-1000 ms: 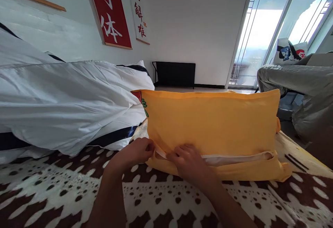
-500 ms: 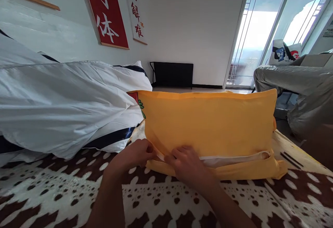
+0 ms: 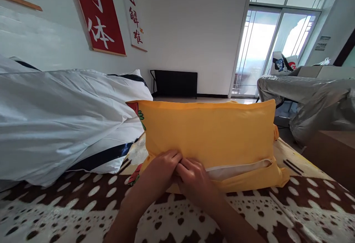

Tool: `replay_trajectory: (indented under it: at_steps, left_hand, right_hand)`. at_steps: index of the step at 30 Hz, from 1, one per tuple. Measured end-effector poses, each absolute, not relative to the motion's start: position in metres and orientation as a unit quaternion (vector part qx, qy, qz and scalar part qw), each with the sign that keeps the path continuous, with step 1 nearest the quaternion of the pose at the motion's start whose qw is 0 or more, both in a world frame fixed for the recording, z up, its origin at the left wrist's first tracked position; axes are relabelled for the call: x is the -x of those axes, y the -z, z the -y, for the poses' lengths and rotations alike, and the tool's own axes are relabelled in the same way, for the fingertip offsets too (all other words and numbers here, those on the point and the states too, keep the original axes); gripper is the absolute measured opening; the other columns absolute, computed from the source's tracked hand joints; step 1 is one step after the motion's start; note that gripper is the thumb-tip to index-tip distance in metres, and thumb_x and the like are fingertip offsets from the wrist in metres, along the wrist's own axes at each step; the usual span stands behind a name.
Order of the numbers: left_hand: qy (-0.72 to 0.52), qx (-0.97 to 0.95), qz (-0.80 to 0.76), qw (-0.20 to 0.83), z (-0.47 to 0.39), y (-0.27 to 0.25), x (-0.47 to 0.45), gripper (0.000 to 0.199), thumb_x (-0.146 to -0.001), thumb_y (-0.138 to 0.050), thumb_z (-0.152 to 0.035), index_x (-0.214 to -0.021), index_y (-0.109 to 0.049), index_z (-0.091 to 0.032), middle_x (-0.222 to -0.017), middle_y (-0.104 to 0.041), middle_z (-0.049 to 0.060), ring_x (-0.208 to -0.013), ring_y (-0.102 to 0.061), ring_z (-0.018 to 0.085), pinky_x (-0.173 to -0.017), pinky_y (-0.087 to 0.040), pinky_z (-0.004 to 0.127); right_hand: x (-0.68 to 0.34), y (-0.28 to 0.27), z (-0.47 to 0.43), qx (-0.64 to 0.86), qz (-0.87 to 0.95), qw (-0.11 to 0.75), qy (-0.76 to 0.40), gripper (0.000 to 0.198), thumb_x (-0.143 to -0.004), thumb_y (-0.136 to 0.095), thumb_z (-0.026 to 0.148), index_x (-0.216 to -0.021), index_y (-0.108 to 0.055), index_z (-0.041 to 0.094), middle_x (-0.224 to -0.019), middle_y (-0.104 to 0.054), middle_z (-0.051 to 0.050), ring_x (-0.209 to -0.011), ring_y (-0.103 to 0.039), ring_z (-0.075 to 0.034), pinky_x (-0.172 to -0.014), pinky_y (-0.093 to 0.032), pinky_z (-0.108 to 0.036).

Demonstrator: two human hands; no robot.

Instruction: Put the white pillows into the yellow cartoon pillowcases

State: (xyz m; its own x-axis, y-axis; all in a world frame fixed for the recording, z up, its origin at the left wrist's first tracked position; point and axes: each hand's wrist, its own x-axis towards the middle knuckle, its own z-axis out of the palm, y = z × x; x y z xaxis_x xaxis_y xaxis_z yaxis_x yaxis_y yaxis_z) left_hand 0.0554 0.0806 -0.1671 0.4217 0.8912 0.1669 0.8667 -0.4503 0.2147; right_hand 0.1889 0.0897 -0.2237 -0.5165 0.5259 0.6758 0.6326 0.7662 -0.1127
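A yellow-orange pillowcase (image 3: 210,128) stands on its long side in front of me, a pillow inside it. Along its lower edge the opening gapes on the right, where the white inner pillow (image 3: 233,170) shows. My left hand (image 3: 165,167) is closed on the edge of the opening, left of the middle. Right against it, my right hand (image 3: 192,174) pinches the same edge, with the fingertips of both hands meeting. What lies between the fingers is hidden. Red and green print shows at the case's left corners.
A brown and cream patterned blanket (image 3: 91,213) lies under the pillow. White bedding with dark bands (image 3: 69,117) is heaped at the left. Behind are a black panel (image 3: 176,84) and a glass door (image 3: 257,51). A plastic-covered table (image 3: 313,88) and a cardboard box (image 3: 332,154) stand at right.
My left hand has moved right along the opening's edge until it meets my right hand. The gap under the left part is now covered. The view has shifted slightly to the right.
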Motion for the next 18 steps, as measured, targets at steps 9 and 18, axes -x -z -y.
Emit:
replay_trajectory:
  at_steps: [9,18]
  left_hand:
    - [-0.096,-0.833,-0.542,0.044,-0.080,0.166,-0.040,0.020,-0.076,-0.039,-0.008,-0.075,-0.055,-0.019,-0.083,-0.066,0.007,-0.076,-0.059,0.019,-0.064,-0.033,0.029]
    - [0.005,-0.812,-0.583,0.022,-0.079,0.158,-0.059,0.019,-0.073,-0.038,-0.009,-0.066,-0.053,-0.017,-0.083,-0.065,0.011,-0.076,-0.058,0.023,-0.063,-0.034,0.032]
  right_hand:
    - [-0.204,0.213,-0.098,0.374,0.862,0.304,0.159,0.012,-0.079,-0.052,0.009,-0.087,-0.056,0.018,-0.088,-0.061,-0.006,-0.086,-0.050,-0.020,-0.076,-0.035,-0.032]
    - [-0.354,0.218,-0.109,0.516,0.791,0.267,0.190,0.022,-0.074,-0.046,0.000,-0.080,-0.058,0.018,-0.080,-0.062,-0.005,-0.079,-0.052,-0.018,-0.073,-0.031,-0.029]
